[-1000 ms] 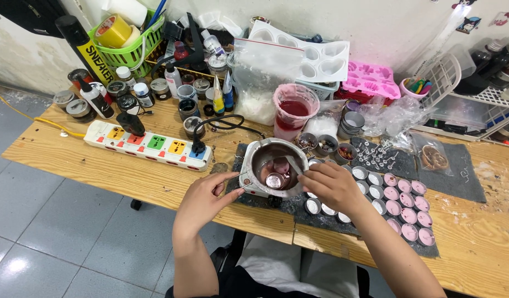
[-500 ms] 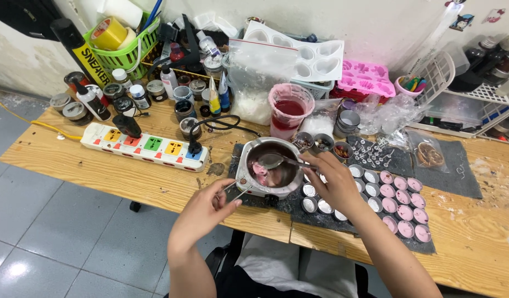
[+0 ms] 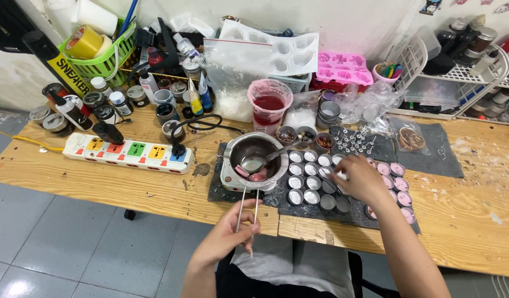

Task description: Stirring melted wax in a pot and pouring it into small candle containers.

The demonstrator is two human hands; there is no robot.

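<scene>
my left hand (image 3: 228, 238) was closed around the near ends of a pair of long metal tongs (image 3: 247, 207), whose two prongs ran away from me to the near rim of the small melting pot (image 3: 253, 160). the pot sat on a dark mat (image 3: 218, 190) near the middle of the wooden table (image 3: 127, 190). inside the pot lay pink wax pieces (image 3: 253, 175) and the bowl of a metal spoon (image 3: 253, 163), its handle leaning on the right rim.

my right hand (image 3: 360, 177) rested over the grid of small round tins (image 3: 309, 182) just right of the pot, fingers curled downward; i could not tell whether it was pinching anything. tins to the left of the hand held white fill, those to its right held pink fill (image 3: 399, 185).

to the left of the pot lay a white power strip (image 3: 127, 152) with coloured sockets. beyond the pot stood a pink-tinted cup of red liquid (image 3: 269, 105), and further back a white mould tray (image 3: 279, 52), a pink silicone mould (image 3: 342, 67) and a green basket (image 3: 102, 55).
</scene>
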